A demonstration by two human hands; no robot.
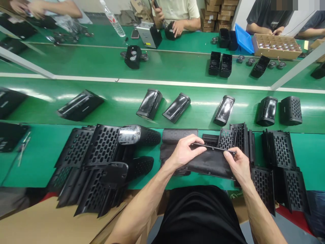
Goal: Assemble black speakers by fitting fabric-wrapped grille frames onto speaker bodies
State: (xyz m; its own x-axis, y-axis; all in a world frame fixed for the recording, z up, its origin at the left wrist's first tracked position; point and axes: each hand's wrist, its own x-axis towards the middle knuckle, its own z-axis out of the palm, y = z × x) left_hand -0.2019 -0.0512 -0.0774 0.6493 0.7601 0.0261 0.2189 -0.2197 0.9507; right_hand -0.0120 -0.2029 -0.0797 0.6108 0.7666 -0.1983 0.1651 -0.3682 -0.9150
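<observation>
A black curved panel with a thin rim and small tabs is held up over the front of the green bench. My left hand pinches its upper left edge between thumb and fingers. At the upper right corner, my right hand grips the same panel, thumb on the near side. Behind the left hand lies a stack of dark mesh-like sheets. Perforated black grilles stand just beyond the panel. More perforated grilles are piled on the left, beside a black speaker body with a shiny end.
Further grilles stack at the right. Glossy black speakers sit along the green conveyor ahead. Across it, people work near a blue tray, a carton of round parts and a bottle. Cardboard lies below left.
</observation>
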